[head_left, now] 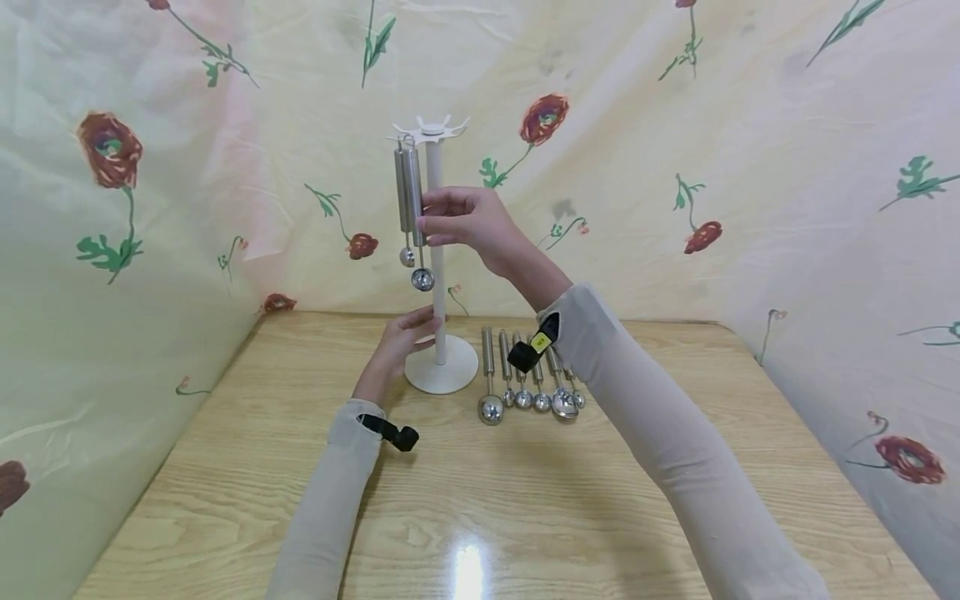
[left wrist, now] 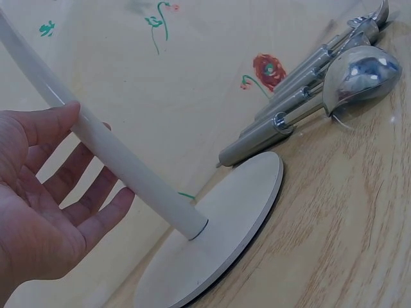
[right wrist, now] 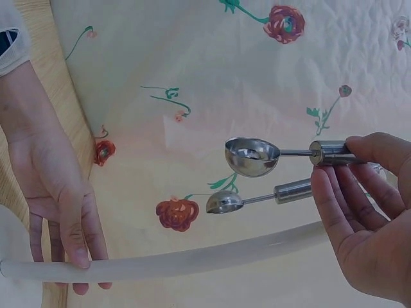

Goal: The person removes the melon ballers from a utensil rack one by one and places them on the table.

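Observation:
My right hand [head_left: 480, 225] pinches the steel handle of a measuring spoon [head_left: 422, 280] between thumb and fingers. The spoon is upright, bowl down, its top loop at the hooks of a white stand [head_left: 439, 287]; whether the loop is over a hook I cannot tell. A smaller-bowled measuring spoon [right wrist: 225, 203] hangs close beside it from the stand. Low on the stand's pole, my left hand [left wrist: 45, 199] holds it, thumb on one side and fingers on the other. In the right wrist view, the held spoon's round bowl [right wrist: 252, 157] points away from my fingers.
Right of the stand's round base [head_left: 461, 375], several steel utensils lie in a row on the wooden table [head_left: 465, 483], among them a ladle [head_left: 491, 408]. My right forearm partly covers that row. A flowered cloth [head_left: 300, 83] hangs behind and at the sides.

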Available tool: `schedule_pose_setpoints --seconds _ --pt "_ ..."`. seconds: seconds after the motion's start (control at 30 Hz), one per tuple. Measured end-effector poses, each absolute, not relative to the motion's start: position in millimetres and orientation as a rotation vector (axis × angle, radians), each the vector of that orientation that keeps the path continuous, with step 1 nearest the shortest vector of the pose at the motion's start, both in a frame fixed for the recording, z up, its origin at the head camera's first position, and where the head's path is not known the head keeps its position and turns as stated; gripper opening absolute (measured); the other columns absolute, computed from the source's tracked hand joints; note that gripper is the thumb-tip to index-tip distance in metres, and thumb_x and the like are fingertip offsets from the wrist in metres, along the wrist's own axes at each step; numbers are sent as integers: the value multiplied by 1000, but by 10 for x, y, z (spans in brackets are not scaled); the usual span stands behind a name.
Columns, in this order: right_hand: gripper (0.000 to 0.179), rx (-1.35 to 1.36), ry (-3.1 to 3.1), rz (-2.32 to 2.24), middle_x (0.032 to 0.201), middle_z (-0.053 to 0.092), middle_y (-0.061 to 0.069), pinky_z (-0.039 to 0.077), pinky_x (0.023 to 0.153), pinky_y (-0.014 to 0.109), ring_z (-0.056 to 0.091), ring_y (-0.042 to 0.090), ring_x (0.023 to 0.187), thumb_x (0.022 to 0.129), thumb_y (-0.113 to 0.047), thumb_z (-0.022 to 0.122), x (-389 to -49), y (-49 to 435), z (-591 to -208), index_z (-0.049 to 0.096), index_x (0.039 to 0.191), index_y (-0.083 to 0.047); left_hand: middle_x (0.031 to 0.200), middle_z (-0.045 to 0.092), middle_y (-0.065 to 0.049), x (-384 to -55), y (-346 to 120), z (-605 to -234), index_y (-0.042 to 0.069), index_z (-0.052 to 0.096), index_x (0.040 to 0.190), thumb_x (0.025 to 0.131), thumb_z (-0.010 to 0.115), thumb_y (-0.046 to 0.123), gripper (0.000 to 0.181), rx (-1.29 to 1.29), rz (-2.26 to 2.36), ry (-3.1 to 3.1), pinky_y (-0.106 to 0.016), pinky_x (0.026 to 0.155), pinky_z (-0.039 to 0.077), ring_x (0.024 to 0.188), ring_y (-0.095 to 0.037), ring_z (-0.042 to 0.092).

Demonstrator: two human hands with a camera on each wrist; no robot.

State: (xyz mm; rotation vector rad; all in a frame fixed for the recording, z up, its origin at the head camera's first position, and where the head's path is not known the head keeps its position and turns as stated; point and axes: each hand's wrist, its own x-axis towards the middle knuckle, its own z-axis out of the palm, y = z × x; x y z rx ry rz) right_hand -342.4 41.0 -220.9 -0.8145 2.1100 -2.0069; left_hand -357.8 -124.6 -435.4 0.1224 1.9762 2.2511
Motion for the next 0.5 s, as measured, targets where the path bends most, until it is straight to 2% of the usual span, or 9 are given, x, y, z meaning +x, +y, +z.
schedule_pose_setpoints --seconds 0.5 --pt "32 -834 2202 -1901 102 75 4 64 92 39 71 19 96 93 -5 72 -3416 653 -2349 68 124 3 146 59 -17 -3595 -1260 -4359 10 56 145 101 65 18 46 97 2235 1984 -47 115 49 138 -33 53"
